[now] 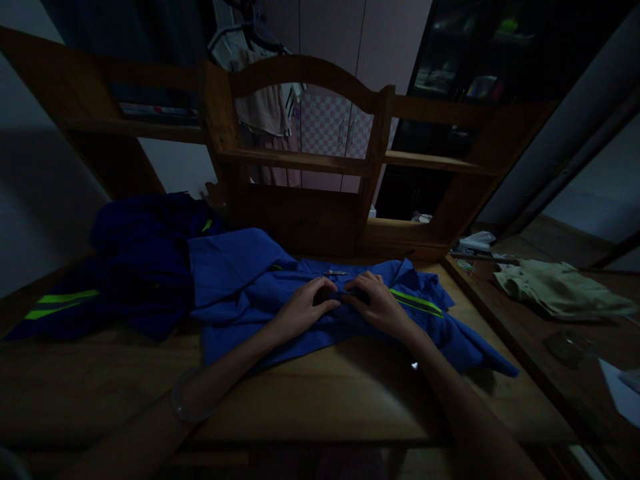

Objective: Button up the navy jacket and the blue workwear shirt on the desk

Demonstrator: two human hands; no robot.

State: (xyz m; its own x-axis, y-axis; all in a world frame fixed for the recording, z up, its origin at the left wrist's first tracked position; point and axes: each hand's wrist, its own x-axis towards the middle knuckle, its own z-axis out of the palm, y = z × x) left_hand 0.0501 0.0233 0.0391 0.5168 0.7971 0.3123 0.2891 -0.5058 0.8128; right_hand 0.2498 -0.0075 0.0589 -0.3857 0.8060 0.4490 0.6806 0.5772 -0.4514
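Note:
A blue work jacket (pixel 240 280) with a neon yellow-green stripe lies spread on the wooden table (pixel 320 393). My left hand (pixel 303 307) and my right hand (pixel 377 300) meet at its middle, fingers curled and pinching the blue fabric between them. A small metallic item (pixel 336 273), perhaps a zipper pull, lies on the cloth just beyond my fingers. A clear bangle sits on my left wrist.
A darker blue garment (pixel 135 267) with reflective stripes is piled at the left. A wooden shelf unit (pixel 300 167) rises behind the table. On the right a lower surface holds a beige folded cloth (pixel 560 287) and white paper (pixel 620 393). The room is dim.

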